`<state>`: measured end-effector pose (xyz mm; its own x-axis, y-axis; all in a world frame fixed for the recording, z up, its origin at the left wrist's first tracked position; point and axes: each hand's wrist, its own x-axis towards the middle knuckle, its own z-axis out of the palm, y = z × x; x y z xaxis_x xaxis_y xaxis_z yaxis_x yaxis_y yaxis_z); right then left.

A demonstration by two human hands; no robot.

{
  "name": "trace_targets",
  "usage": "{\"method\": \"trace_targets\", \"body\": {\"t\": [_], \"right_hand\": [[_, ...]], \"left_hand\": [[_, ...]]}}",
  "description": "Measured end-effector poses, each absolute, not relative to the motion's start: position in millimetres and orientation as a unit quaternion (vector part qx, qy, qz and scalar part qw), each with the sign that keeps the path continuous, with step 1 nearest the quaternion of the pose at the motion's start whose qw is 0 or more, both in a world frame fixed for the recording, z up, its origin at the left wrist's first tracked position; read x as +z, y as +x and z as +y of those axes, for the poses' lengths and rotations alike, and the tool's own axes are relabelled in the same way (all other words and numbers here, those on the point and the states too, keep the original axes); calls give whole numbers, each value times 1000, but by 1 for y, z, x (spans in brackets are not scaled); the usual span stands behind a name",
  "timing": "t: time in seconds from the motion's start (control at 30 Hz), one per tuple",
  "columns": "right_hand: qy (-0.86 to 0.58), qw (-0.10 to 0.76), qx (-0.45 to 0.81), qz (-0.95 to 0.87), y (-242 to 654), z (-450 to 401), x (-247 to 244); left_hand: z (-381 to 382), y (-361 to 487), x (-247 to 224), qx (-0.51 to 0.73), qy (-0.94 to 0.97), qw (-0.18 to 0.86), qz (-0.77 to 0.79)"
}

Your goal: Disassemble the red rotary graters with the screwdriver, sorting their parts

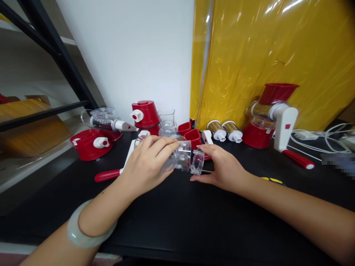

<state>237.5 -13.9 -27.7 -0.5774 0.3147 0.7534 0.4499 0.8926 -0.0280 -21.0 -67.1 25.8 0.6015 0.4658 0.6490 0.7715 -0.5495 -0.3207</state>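
Observation:
My left hand [151, 159] is wrapped over a clear plastic grater housing [183, 155], which lies on its side with its round opening facing right. Between the thumb and fingers of my right hand [222, 164] is a clear plastic ring [198, 162], close to that opening; whether the two parts touch I cannot tell. Just behind my left hand, partly hidden by it, is a white crank with a red handle [108, 175]. Small red plastic parts [192, 137] and a clear plastic piece [167, 123] stand beyond my hands.
An assembled red rotary grater [259, 118] stands at the right. Two metal grating drums [216, 130] lie behind my right hand. To the left are red bases [91, 144] and another red grater body [145, 114]. White cables [321, 142] lie far right on the black table [177, 221].

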Motion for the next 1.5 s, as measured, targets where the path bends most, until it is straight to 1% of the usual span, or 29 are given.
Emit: {"method": "trace_targets", "body": {"t": [0.13, 0.37, 0.47, 0.6, 0.8, 1.03, 1.13, 1.5], "right_hand": [[-242, 390, -23, -888, 235, -16, -33], [-271, 333, 95, -898, 221, -22, -40], [-260, 337, 149, -893, 211, -23, -41], [-234, 357, 180, -886, 192, -25, -45], [-227, 359, 181, -887, 171, -27, -47], [-200, 291, 147, -924, 177, -23, -26], [-211, 274, 140, -928, 181, -21, -23], [-266, 262, 150, -916, 177, -22, -31]], "left_hand": [[-63, -28, 29, -279, -827, 311, -376], [-53, -41, 32, -331, -791, 318, -405], [-51, -47, 32, -350, -779, 315, -414], [-49, -52, 32, -370, -768, 301, -427], [-48, -57, 33, -380, -761, 296, -435], [-49, -56, 34, -380, -760, 297, -435], [-50, -56, 34, -380, -762, 297, -432], [-52, -55, 35, -381, -764, 267, -446]]}}
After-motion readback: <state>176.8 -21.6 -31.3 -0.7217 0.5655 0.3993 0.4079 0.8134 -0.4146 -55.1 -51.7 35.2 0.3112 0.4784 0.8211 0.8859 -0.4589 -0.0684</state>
